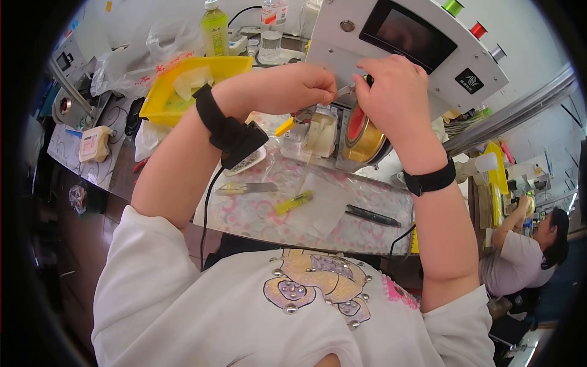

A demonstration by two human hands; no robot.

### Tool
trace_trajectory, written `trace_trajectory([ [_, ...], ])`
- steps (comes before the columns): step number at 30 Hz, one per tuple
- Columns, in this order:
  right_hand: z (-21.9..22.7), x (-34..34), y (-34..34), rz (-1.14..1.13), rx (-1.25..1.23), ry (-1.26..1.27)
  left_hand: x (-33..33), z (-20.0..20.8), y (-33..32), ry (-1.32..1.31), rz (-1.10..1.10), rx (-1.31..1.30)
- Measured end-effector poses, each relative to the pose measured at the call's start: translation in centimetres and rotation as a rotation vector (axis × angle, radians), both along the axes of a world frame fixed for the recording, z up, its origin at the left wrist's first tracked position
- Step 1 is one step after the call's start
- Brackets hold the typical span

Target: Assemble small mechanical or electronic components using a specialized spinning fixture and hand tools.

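My left hand [296, 87] is raised before the white machine [342, 46], its fingers pinched together. What they hold, if anything, is too small to make out. My right hand [396, 87] curls over the machine's front, thumb and fingers closing around a small dark part that is mostly hidden. Below it sits a gold tape roll [365, 145] with a red core. Left of that roll is a pale, translucent block-like part [321, 131], and a yellow piece [285, 126] juts out beside it. Each wrist wears a black band.
On the patterned table cover [257, 220] lie a cutter knife [247, 188], a yellow-green piece [293, 202] and a black pen-like tool [373, 215]. A yellow bin [156, 104], a green drink bottle [214, 30] and a clear bottle [272, 33] stand behind. Another person [520, 257] works at right.
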State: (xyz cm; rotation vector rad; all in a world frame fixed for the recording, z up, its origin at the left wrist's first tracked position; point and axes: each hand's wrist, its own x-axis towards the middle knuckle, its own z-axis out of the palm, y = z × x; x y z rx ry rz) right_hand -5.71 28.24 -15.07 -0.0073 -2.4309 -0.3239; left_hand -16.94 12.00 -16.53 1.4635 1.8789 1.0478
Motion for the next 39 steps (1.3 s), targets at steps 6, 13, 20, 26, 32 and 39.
trace_trajectory([
  [6, 0.3, 0.9, -0.4, 0.14, -0.007, 0.19, 3.6, -0.7, -1.1, 0.461, 0.3, 0.114],
  [13, -3.8, 8.5, -7.1, 0.435, -1.793, -0.196, 9.6, -1.9, -8.7, 0.736, 0.274, 0.354],
  [20, -6.9, 4.7, -8.0, 0.441, -2.677, -0.272, 12.6, -5.0, -9.5, 0.579, 0.057, 0.324],
  [26, -9.5, 1.9, -9.0, 0.332, -2.759, 0.002, 8.0, -3.3, -8.9, 0.488, -0.012, 0.107],
  [32, -10.3, 0.4, -8.9, 0.133, -2.549, 0.088, 0.0, -0.6, -4.6, 0.334, 0.322, 0.007],
  [39, -9.7, -1.0, -8.2, 0.032, -2.519, 0.145, -4.0, -3.7, 1.9, -0.262, 0.088, 0.019],
])
